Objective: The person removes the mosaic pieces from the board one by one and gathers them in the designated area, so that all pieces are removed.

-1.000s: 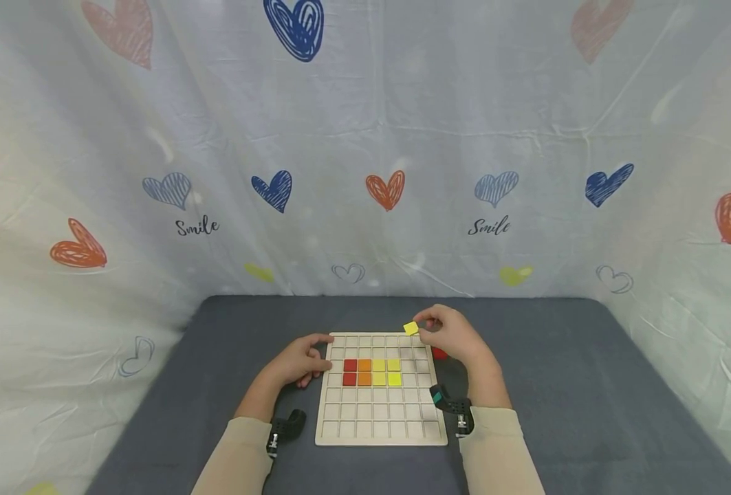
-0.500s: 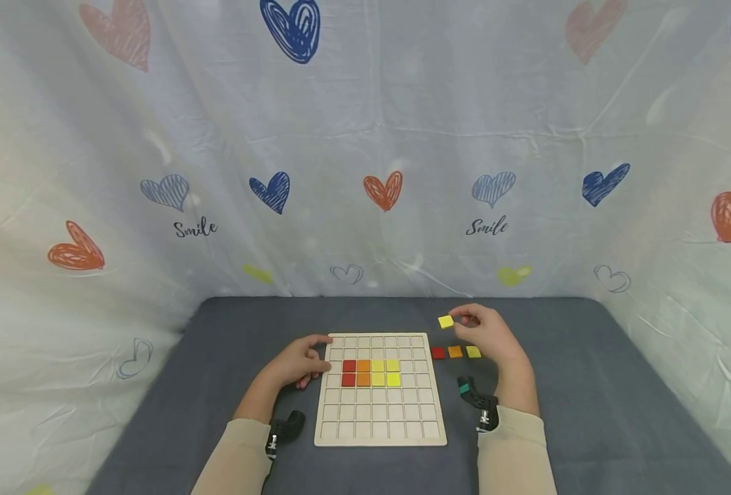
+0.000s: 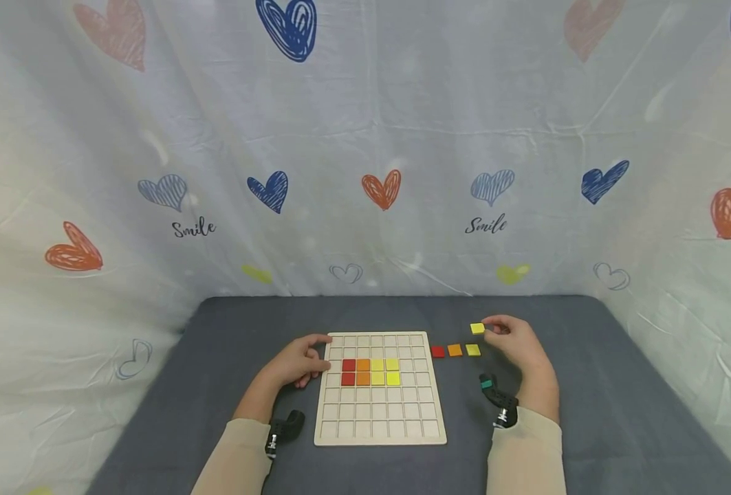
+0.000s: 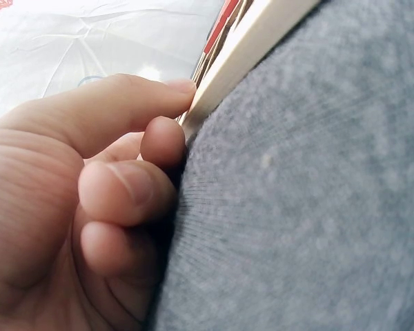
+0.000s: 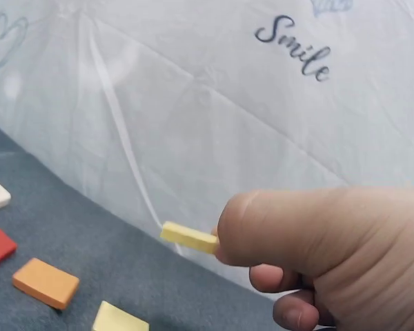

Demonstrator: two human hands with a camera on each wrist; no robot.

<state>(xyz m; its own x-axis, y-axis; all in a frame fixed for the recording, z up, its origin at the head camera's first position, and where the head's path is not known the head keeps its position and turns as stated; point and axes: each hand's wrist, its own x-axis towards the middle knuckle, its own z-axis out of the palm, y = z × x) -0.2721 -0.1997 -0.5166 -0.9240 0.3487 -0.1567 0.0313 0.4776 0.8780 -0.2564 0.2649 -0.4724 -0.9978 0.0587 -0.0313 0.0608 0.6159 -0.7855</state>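
A wooden grid board (image 3: 380, 416) lies flat, with red tiles (image 3: 348, 379), orange tiles (image 3: 363, 379) and yellow tiles (image 3: 385, 379) in two rows of its cells. At its left side is my left hand (image 3: 297, 361); index finger and thumb touch the edge, the other fingers loosely bent beneath. In the left wrist view the thumb (image 4: 145, 100) meets the board's side. My right hand (image 3: 520, 344) pinches a yellow square tile (image 3: 477, 328) between thumb and finger, raised above the table as the right wrist view shows.
Right of the board a red tile (image 3: 437, 351), an orange tile (image 3: 454, 350) and another yellow tile (image 3: 473, 350) lie in a row on the dark grey table (image 3: 600, 412). A white curtain (image 3: 427, 240) printed with hearts hangs behind the table's far edge.
My right hand has carried the yellow tile rightward from the board's upper right corner, past the row of loose tiles, which it has uncovered. The left hand stays at the board's edge.
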